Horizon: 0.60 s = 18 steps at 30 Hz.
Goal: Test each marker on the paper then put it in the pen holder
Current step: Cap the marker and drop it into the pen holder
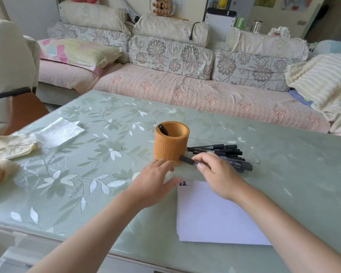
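An orange bamboo pen holder (171, 143) stands mid-table with one black marker (163, 130) leaning inside it. To its right, several black markers (222, 152) lie in a clear tray (254, 154). My right hand (219, 174) pinches a black marker (186, 160) held level, its capped end pointing left beside the holder's base. My left hand (156, 182) hovers flat with fingers apart just in front of the holder, holding nothing. A white sheet of paper (211, 217) lies below my right hand, with black ink marks at its top left corner.
A paper napkin (57, 132) and a crumpled cloth (12, 145) lie at the table's left. The glass-topped floral table (106, 174) ends at a near edge below my forearms. A sofa (185, 89) runs behind the table, a chair (14, 75) at far left.
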Motion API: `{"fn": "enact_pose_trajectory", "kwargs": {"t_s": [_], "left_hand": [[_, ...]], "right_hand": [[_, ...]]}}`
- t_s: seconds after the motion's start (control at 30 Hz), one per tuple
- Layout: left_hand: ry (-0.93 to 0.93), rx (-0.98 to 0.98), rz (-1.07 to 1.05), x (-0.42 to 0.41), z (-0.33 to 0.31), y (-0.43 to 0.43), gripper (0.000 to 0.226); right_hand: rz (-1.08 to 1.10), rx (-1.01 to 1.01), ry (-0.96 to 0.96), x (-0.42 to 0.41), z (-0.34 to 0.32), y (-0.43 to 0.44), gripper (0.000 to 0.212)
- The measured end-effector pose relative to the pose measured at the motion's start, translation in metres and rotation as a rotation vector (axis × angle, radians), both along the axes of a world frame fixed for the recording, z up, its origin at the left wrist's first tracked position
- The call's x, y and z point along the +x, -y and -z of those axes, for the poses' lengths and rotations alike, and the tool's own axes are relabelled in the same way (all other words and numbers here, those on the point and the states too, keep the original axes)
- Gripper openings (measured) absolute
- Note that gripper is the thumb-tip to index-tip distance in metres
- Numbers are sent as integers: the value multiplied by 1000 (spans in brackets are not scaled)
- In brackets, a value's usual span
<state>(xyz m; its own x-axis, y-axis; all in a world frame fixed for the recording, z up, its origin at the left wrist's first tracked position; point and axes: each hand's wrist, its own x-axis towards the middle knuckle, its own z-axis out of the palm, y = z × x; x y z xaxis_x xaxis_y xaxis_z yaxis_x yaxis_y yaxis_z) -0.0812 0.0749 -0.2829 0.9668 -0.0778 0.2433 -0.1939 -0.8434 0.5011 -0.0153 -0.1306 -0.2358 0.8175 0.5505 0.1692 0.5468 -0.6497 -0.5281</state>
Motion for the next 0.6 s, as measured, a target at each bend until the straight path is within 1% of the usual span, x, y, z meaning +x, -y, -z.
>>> {"fn": "enact_pose_trajectory", "kwargs": {"t_s": [0.07,0.17,0.27,0.33,0.37,0.43,0.5,0.6], "left_hand": [[-39,96,3,0,5,1,66],[-20,219,24,-1,9,4,73],[-22,255,33,1,10,4,72],[-22,251,35,3,10,4,65],[-19,251,35,3,10,4,62],[-15,261,28,4,11,5,60],[-11,267,23,4,12,5,59],[-7,262,28,5,12,5,58]], "right_hand": [[44,96,13,5,-14,-4,22],[75,297,22,18,-44,-21,20],[104,472,32,37,-73,-45,10],[114,510,50,51,-84,-61,4],[116,504,52,57,-85,-68,4],[129,422,36,66,-82,-81,7],[150,260,28,70,-73,-89,10],[192,-61,146,69,-58,-93,19]]}}
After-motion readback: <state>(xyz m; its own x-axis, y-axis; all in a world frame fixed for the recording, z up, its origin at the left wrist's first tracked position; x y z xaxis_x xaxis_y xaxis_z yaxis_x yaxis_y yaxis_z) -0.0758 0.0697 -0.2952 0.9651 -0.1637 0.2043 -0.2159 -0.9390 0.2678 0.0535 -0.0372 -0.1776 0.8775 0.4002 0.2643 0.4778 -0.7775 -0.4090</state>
